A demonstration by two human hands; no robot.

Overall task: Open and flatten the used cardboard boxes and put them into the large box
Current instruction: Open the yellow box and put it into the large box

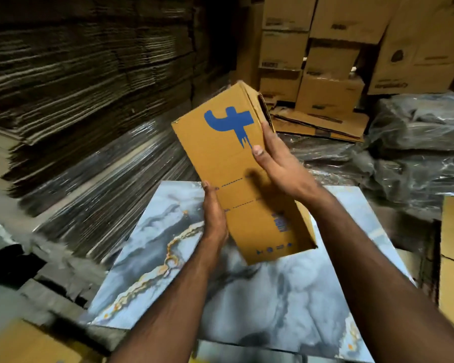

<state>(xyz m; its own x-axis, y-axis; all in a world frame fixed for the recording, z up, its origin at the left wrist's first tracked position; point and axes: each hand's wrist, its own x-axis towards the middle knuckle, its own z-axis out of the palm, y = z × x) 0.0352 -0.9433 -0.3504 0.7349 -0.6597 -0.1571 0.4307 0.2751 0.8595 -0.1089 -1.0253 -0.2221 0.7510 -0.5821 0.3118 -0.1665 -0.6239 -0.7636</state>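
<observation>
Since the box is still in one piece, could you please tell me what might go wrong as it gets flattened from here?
1. The yellow-brown cardboard box with the blue logo is held in mid-air above the blue-grey marbled slab, only by its side edges, between the left hand and the right hand; it may slip when pressed.
2. Its far end looks only partly open, so it may buckle instead of folding flat.
3. The large box cannot be picked out with certainty, so the drop-off is unclear.

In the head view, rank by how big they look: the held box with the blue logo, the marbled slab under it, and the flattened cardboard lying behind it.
1. Marbled slab, largest.
2. Held box.
3. Flattened cardboard, smallest, though it lies farther from the camera, so its true size against the box is unsure.
</observation>
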